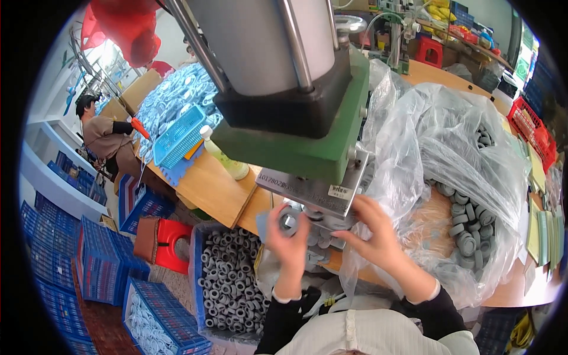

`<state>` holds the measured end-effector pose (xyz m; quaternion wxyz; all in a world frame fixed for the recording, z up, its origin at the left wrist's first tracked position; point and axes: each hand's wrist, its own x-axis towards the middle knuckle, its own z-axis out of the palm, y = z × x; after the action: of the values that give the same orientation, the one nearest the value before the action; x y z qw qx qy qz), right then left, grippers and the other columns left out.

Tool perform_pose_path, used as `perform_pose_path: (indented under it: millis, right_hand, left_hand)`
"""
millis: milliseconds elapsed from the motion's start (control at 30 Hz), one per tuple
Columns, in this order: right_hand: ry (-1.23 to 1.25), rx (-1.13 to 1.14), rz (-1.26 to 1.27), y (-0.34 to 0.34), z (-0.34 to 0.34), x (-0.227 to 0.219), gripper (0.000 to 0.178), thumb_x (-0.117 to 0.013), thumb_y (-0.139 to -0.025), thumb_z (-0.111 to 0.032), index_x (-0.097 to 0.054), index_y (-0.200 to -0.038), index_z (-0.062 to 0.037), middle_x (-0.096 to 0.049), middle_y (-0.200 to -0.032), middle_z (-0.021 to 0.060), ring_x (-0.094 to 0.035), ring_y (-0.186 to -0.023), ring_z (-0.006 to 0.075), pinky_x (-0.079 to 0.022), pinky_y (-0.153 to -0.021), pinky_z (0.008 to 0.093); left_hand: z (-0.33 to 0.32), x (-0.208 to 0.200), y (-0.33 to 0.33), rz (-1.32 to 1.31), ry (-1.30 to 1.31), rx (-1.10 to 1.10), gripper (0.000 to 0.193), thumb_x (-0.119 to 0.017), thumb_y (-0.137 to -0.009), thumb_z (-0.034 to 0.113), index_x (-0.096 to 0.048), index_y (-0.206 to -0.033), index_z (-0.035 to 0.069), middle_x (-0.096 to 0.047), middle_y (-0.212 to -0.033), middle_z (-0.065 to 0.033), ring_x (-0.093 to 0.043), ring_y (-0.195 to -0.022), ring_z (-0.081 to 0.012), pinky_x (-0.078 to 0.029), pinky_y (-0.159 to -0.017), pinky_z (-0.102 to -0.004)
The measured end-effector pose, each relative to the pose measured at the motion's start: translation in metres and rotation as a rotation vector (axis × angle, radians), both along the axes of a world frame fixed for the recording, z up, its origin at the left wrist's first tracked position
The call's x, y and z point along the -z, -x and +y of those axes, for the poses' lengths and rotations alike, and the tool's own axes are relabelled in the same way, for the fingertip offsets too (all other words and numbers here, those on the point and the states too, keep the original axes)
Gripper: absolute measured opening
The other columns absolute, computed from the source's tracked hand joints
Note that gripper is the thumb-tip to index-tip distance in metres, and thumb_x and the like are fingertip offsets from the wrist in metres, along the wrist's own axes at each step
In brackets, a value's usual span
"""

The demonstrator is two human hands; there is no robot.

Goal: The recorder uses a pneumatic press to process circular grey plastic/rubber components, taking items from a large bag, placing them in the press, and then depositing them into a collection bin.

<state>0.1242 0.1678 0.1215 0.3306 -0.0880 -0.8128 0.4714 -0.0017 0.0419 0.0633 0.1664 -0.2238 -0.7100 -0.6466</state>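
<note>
A bench press with a green head (296, 145) stands in front of me, a metal plate (313, 192) with engraved markings fixed under it. Left of the plate, my left hand (287, 242) curls its thumb and fingers around a grey ring-shaped part (289, 222); the hand is slightly blurred. At the plate's right corner is my right hand (378, 236), thumb and fingers apart, with nothing plainly held. Between the hands, under the plate, lie grey round pieces (322, 236), partly hidden by the press.
Grey rings fill a blue-rimmed bin (234, 284) at lower left. Clear plastic sheeting (449, 130) covers grey round parts (473, 222) on the right. A bottle (228, 160), blue basket (177, 139), red stool (174, 245) and blue crates (106, 260) stand left. A co-worker (106, 133) sits beyond.
</note>
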Motion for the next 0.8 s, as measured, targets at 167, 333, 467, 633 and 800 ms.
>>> perform_pose_path:
  millis: [167,333,467,633,800]
  right_hand:
    - [-0.029,-0.045,-0.011,0.047,-0.005,0.015,0.033,-0.076,-0.068,-0.004,-0.064,-0.099,-0.0021,-0.065,-0.094,0.0152,-0.063,-0.076,0.028,-0.05,-0.068,0.0317]
    - [0.108,-0.032,0.044,0.055,-0.012,0.009,0.026,-0.074,-0.07,-0.004,-0.064,-0.094,-0.0009,-0.066,-0.085,0.0149,-0.063,-0.074,0.0299,-0.05,-0.068,0.034]
    - [0.097,-0.001,0.016,0.054,-0.012,0.02,0.031,-0.073,-0.068,-0.006,-0.063,-0.097,-0.0013,-0.062,-0.092,0.0187,-0.06,-0.084,0.0374,-0.049,-0.073,0.0399]
    - [0.048,-0.041,0.028,0.057,-0.011,0.013,0.026,-0.071,-0.071,-0.004,-0.064,-0.095,-0.0014,-0.065,-0.086,0.0153,-0.063,-0.071,0.0296,-0.05,-0.068,0.0331]
    - [0.056,0.014,0.024,0.01,-0.011,-0.003,0.039,-0.072,-0.07,-0.007,-0.059,-0.105,0.0018,-0.063,-0.096,0.0184,-0.062,-0.089,0.0337,-0.05,-0.076,0.0378]
  left_hand:
    - [-0.14,0.085,0.038,0.086,0.238,-0.55,0.046,-0.069,-0.078,0.01,-0.051,-0.118,-0.003,-0.052,-0.121,-0.019,-0.043,-0.121,-0.0301,-0.032,-0.103,-0.0401]
    - [-0.16,0.093,0.053,0.164,0.568,-0.711,0.057,-0.067,-0.08,0.017,-0.043,-0.127,-0.003,-0.043,-0.134,-0.0233,-0.032,-0.13,-0.0402,-0.026,-0.106,-0.0477]
    - [-0.081,0.071,0.072,0.231,0.624,-0.193,0.046,-0.064,-0.083,0.015,-0.049,-0.123,-0.001,-0.048,-0.132,-0.0192,-0.033,-0.128,-0.0429,-0.027,-0.106,-0.0475]
    - [-0.049,0.101,0.092,0.147,0.871,-0.115,0.038,-0.059,-0.085,0.029,-0.061,-0.111,0.002,-0.056,-0.124,-0.0125,-0.043,-0.124,-0.0372,-0.036,-0.098,-0.0472]
    - [-0.043,0.094,0.089,0.135,0.917,-0.035,0.039,-0.057,-0.087,0.03,-0.06,-0.115,0.003,-0.054,-0.127,-0.0119,-0.042,-0.125,-0.0368,-0.035,-0.099,-0.0468]
